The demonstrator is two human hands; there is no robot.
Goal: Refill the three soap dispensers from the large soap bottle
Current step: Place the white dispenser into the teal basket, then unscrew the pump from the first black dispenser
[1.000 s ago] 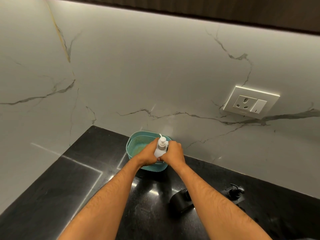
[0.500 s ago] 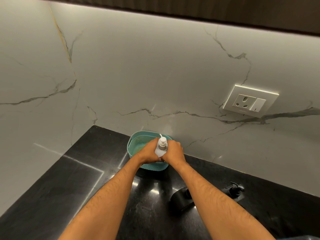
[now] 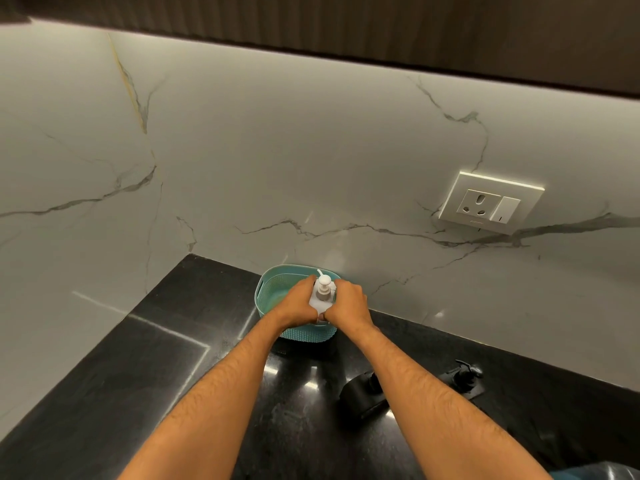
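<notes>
Over the teal basket (image 3: 268,289), which sits on the black desk (image 3: 104,393) against the marble wall (image 3: 277,150), my left hand (image 3: 298,303) wraps its grip around the left side of the white soap dispenser (image 3: 321,295). The dispenser stands upright over the basket's right half, its pump head showing between my hands. My right hand (image 3: 348,304) closes its grip on the dispenser's right side, thumbs nearly meeting in front. To the right of the basket and nearer to me, two black dispensers (image 3: 362,396) lie on the desk, partly hidden by my right forearm. Above them, a white socket (image 3: 490,202) sits on the wall.
</notes>
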